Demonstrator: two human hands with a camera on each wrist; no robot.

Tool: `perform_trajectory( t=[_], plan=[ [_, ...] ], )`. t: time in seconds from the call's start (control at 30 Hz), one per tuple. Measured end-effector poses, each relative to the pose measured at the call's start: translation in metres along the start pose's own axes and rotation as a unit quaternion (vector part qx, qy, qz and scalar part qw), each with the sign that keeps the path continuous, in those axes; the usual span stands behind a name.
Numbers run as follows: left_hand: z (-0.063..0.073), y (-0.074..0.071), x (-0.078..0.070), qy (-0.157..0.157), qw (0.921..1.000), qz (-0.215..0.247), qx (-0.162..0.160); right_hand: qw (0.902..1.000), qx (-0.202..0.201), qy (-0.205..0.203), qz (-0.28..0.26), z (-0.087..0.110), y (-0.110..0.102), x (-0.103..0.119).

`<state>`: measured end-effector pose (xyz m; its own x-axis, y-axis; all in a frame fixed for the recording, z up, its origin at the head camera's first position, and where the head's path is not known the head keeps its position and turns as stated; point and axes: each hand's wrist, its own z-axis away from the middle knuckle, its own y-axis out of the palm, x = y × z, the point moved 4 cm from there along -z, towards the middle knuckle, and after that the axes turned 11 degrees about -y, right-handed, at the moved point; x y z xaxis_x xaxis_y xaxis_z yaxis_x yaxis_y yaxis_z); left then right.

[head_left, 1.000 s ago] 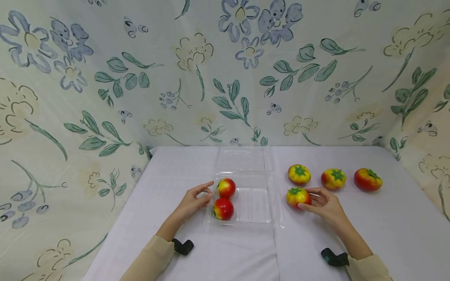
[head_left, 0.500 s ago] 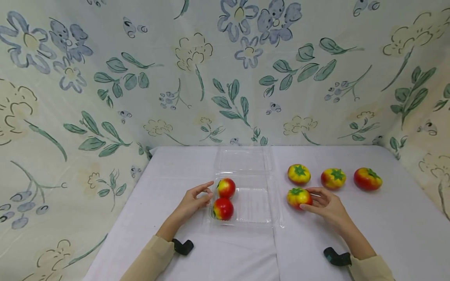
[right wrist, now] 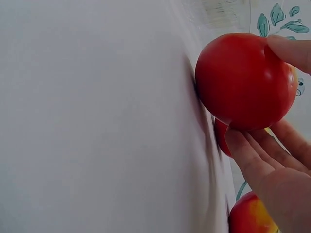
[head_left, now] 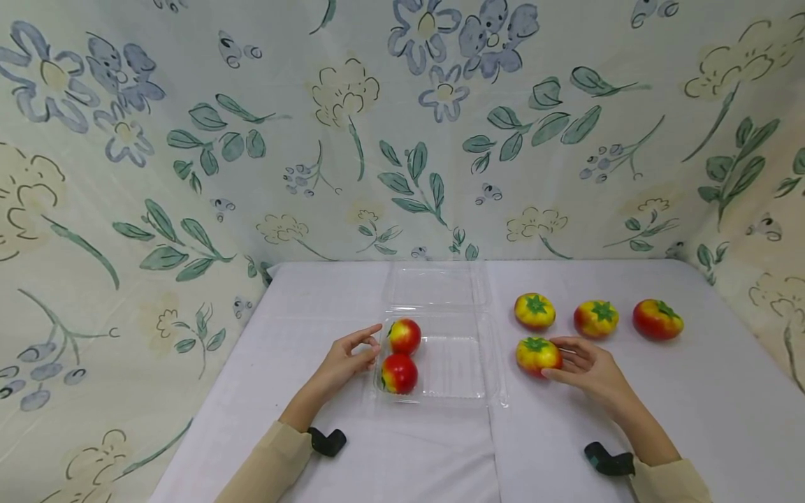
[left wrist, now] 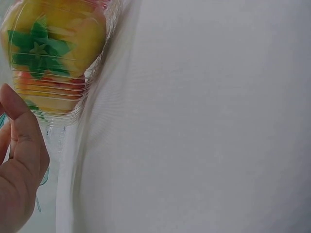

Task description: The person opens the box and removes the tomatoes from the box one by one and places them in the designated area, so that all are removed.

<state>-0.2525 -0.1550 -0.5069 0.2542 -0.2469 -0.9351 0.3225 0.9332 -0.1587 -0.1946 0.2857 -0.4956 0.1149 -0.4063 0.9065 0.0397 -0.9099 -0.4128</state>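
Note:
In the head view my right hand (head_left: 588, 367) holds a red-and-yellow tomato (head_left: 538, 357) with a green leafy top, thumb on one side and fingers on the other. The right wrist view shows the red underside of this tomato (right wrist: 245, 82), low over or on the white cloth. My left hand (head_left: 348, 356), fingers loosely bent, is at the left edge of a clear plastic clamshell box (head_left: 453, 367). Whether it touches the box is hard to see. Inside the box, along its left side, lie two tomatoes (head_left: 399, 374), tipped sideways. The left wrist view shows the box wall (left wrist: 92, 77) beside the fingers.
Behind the right hand a row of tomatoes stands on the cloth: one at the left (head_left: 534, 311), one in the middle (head_left: 596, 319) and one at the right (head_left: 657, 320). The box's lid (head_left: 435, 286) lies folded back. A flowered curtain (head_left: 402, 140) hangs behind the table.
My right hand and the tomato it grips have shifted slightly to the right. The left hand, the box and the other tomatoes stay in place.

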Motion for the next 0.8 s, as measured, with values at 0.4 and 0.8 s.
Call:
perform_trajectory(
  t=[0.4,0.8],
  plan=[
    [0.000,0.000,-0.001,-0.003,1.0000,0.003,0.000,0.9998,0.016,-0.013,0.000,0.002,-0.007,-0.003],
    [0.000,0.000,-0.001,-0.007,1.0000,-0.004,0.003,0.9996,0.026,-0.007,0.002,0.002,-0.012,-0.007]
  ],
)
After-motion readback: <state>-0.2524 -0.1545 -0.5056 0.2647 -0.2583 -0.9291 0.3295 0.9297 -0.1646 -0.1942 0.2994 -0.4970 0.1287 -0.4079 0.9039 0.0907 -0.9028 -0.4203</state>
